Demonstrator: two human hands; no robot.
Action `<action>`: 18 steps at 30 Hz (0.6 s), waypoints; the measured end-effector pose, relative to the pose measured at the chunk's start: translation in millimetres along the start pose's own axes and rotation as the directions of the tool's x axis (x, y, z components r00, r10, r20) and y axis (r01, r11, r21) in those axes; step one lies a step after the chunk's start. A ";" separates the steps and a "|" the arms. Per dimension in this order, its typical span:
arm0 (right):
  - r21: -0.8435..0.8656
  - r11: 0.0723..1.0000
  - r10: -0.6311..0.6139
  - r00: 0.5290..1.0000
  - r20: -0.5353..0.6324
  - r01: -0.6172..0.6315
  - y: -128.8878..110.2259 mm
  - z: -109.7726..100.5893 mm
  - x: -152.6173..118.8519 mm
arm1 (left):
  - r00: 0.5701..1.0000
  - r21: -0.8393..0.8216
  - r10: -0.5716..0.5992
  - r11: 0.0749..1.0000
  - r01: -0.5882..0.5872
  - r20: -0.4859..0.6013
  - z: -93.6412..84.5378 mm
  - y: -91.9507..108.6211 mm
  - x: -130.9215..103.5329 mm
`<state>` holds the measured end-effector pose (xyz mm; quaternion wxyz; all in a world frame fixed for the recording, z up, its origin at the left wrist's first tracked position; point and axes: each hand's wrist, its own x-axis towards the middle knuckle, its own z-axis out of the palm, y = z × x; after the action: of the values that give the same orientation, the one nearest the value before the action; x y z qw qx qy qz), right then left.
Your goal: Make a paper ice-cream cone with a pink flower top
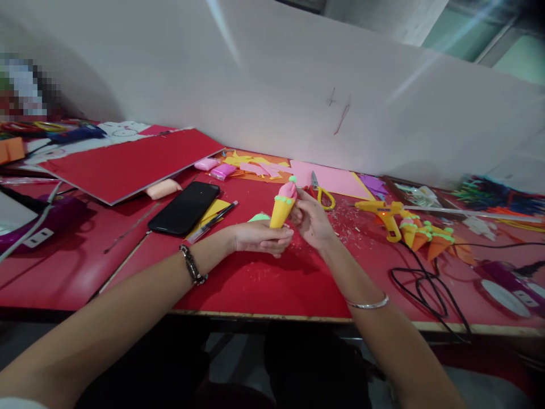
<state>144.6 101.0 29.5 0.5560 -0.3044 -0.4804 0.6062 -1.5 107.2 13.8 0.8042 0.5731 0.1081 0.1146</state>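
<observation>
My left hand (264,237) is wrapped round the lower part of a yellow paper cone (280,212), tilted slightly to the right. Pink material (288,191) fills the cone's mouth, with green dots round the rim and a green ball (292,179) on top. The fingers of my right hand (311,218) are bent against the right side of the cone near its rim; their tips are partly hidden behind it. Below and behind my left hand lies a light green piece (259,217).
Left are a black phone (187,207), a pen (215,220) and a red board (136,159). Scissors (320,190) lie behind my right hand. Rightward are a yellow glue gun (384,216), its looped black cable (419,284) and several finished orange cones (438,243).
</observation>
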 end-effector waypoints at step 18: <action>-0.004 1.000 0.019 0.998 -0.058 -0.019 10.7 -6.2 4.7 | 0.911 -0.068 0.078 0.991 -0.116 -0.405 2.0 2.5 8.7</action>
<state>145.2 107.9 18.2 0.5631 -0.3275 -0.4624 0.6015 7.2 108.8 16.5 0.7834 0.5051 0.2366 0.2741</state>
